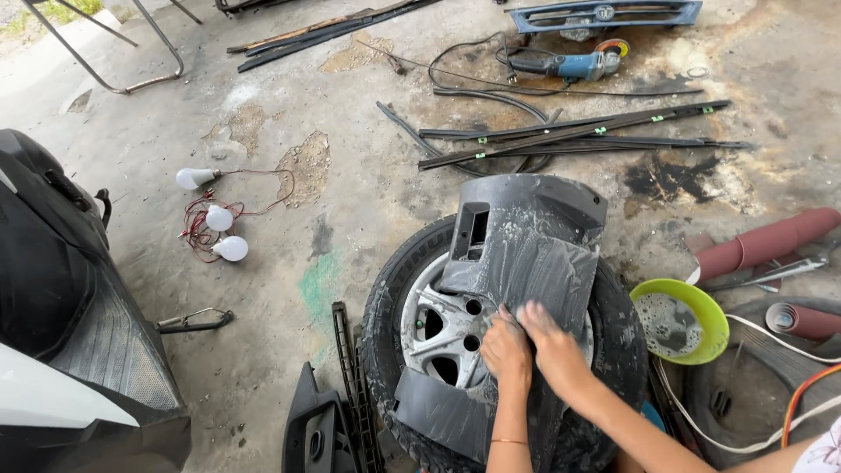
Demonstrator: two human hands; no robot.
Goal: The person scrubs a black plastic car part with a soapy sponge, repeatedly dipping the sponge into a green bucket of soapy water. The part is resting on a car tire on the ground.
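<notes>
Bumper trim panel (pixel 517 254), grey plastic and slick with suds, lies across a car wheel (pixel 438 328) that rests flat on the concrete floor (pixel 350 201). My left hand (pixel 506 349) and my right hand (pixel 550 340) press side by side on the panel's wet middle, fingers curled down against the surface; whether they pinch something small between them and the plastic I cannot tell. A thin bangle circles my left wrist.

Just right of the wheel sits a lime-green bowl (pixel 683 320) with foamy water in it. Beyond that lie rolls of reddish sandpaper (pixel 766 241) and a metal tool (pixel 771 273) resting across them. Black plastic trim pieces (pixel 337 412) lie against the wheel's near left side.

Farther up the floor, long black strips (pixel 578 136) are laid in a bundle, with a blue angle grinder (pixel 569 64) and its cable behind them, and a car grille (pixel 604 13) at the top edge. To the left, three white light bulbs (pixel 219 219) on red wires lie together, well apart from the wheel. A black scooter (pixel 61 289) fills the left edge.
</notes>
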